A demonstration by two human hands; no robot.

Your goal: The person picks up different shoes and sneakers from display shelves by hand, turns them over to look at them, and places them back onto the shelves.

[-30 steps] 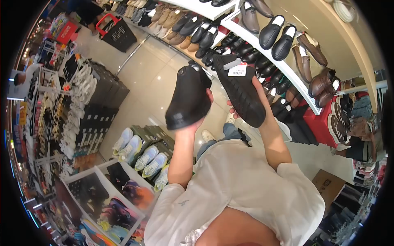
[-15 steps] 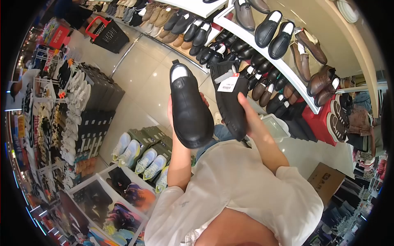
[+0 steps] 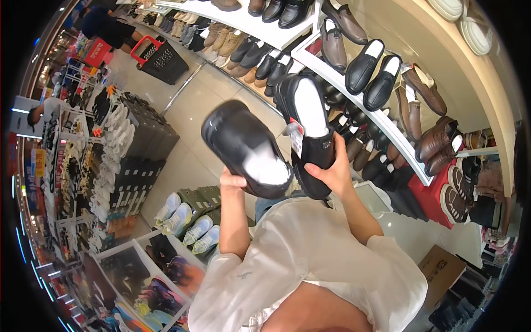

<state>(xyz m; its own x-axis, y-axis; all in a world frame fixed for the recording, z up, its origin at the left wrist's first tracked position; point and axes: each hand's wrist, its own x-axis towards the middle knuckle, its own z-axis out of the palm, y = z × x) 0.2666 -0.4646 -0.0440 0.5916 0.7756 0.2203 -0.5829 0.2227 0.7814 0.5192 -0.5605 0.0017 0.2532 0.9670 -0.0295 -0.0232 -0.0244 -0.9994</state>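
My left hand (image 3: pixel 233 180) is closed on the heel end of a black slip-on shoe (image 3: pixel 232 133). This shoe is blurred, its rounded toe pointing away from me and its white insole facing up. To its right, my right hand (image 3: pixel 334 169) grips a second black shoe (image 3: pixel 323 150) by the heel end. The second shoe's white insole shows too, and a white and red price tag (image 3: pixel 297 141) hangs at its side. The two shoes are held apart, in front of my white shirt. Some of my fingers are hidden behind them.
A white display shelf (image 3: pixel 381 119) with black and brown shoes stands ahead on the right. A black basket with a red handle (image 3: pixel 164 60) sits on the tiled floor (image 3: pixel 191 119). Shoe boxes (image 3: pixel 146 135) are stacked at left. A person (image 3: pixel 105 25) is at the far left.
Both shoes have been turned so their heel ends face me and their insoles show. The left shoe's toe pointed towards me before. The camera view has shifted slightly.
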